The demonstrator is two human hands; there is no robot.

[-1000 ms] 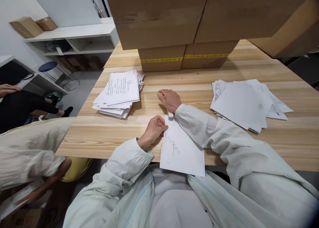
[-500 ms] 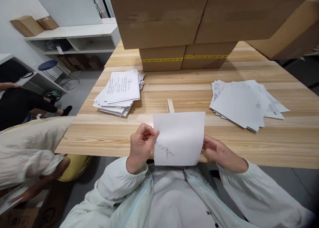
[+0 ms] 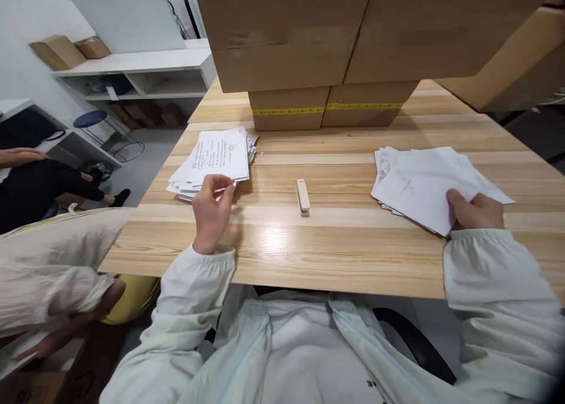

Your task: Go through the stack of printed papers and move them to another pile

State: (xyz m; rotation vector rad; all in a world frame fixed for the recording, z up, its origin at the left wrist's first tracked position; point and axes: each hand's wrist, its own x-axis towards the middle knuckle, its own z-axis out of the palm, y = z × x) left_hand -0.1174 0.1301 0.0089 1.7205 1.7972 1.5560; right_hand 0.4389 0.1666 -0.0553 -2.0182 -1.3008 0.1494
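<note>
My left hand (image 3: pixel 212 207) reaches to the left stack of printed sheets (image 3: pixel 218 151), and its fingertips pinch the near edge of the top sheet. My right hand (image 3: pixel 474 211) lies on the right pile of papers (image 3: pixel 419 183) and grips the near corner of the top sheet, which lies mostly blank side up. A small white stapler (image 3: pixel 302 196) lies on the wooden table (image 3: pixel 344 245) between my hands, touched by neither.
Large cardboard boxes (image 3: pixel 286 107) stand stacked at the back of the table. Another person's sleeve and hand (image 3: pixel 57 274) are at the lower left, and someone in black (image 3: pixel 35 186) sits beyond. A white shelf (image 3: pixel 145 77) and a blue stool (image 3: pixel 90 119) stand at far left.
The sheet I held in both hands has gone to the right pile with my right hand. My left hand let go of it and moved up to the left stack.
</note>
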